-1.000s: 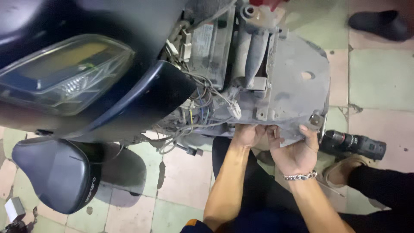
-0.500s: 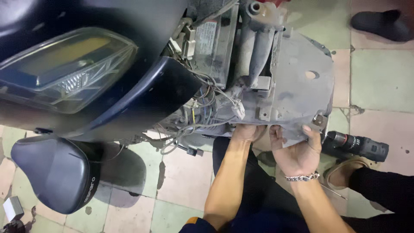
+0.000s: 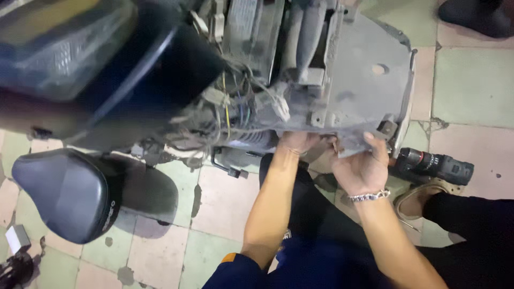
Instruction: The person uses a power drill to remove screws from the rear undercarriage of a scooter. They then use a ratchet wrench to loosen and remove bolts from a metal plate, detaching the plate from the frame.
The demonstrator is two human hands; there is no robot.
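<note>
Hands point(image 3: 361, 166) gripping grey panel point(image 3: 364, 91), long axis upright.

We are looking at a floor point(image 3: 476, 91) of worn green and pink tiles. Lying on it are a black cordless drill point(image 3: 436, 166), a dark scooter seat point(image 3: 67, 195) and a black shoe point(image 3: 476, 16).

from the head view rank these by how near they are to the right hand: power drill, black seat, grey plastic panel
1. grey plastic panel: the right hand grips its lower edge.
2. power drill: on the floor just to that hand's right.
3. black seat: far left, on the tiles.
</note>
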